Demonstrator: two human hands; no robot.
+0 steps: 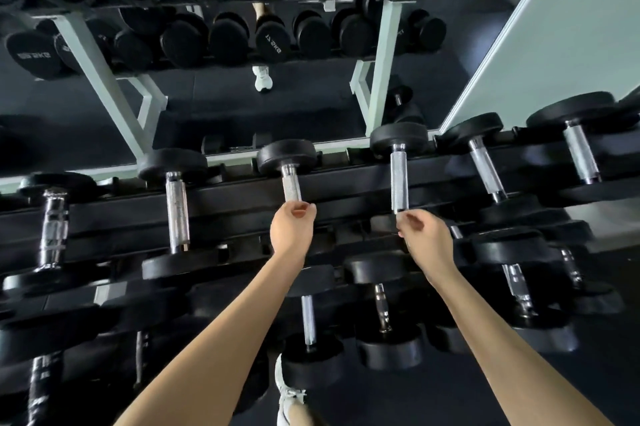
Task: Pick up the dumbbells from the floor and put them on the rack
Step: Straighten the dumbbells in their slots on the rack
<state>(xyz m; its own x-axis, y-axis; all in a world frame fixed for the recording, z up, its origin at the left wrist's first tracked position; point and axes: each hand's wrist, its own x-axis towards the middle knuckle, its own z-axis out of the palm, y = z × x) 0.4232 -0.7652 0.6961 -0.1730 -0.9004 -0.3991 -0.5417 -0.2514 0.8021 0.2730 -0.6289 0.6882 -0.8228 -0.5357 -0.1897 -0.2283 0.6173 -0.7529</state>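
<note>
Black metal rack [346, 183] across the full width, tiered, stepping down toward the camera, loaded on every level with round-headed black weights. Behind it a wall mirror [242, 107], doubling the white uprights and the rows of weights. To the right of that, a pale wall panel [571, 27]. Dark floor [485, 391] at the lower right.

Along the top tier, a row of top-tier dumbbells [176, 211], silver handles pointing toward the camera, far heads against the back rail. One level down, lower-tier dumbbells [382, 308] lying the same way, partly under the forearms.

In the middle of the top row, the centre dumbbell [292, 185]: knurled handle, far head up at the back rail, near end hidden by the left hand [292, 228]. Just beside it to the right, the neighbouring dumbbell [399, 176], longer in the handle, near end meeting the right hand [424, 238]. Both already on the rack.

Two bare forearms stretched forward from the bottom edge, well apart. Left hand with fingers and thumb curled in at the end of the centre handle; clamped on it or only touching, impossible to tell. Right hand likewise, fingertips bunched at the tip of the neighbouring handle, grip unclear.

Smallest, at bottom centre, a white shoe [287, 398] just below a lower-tier head.
</note>
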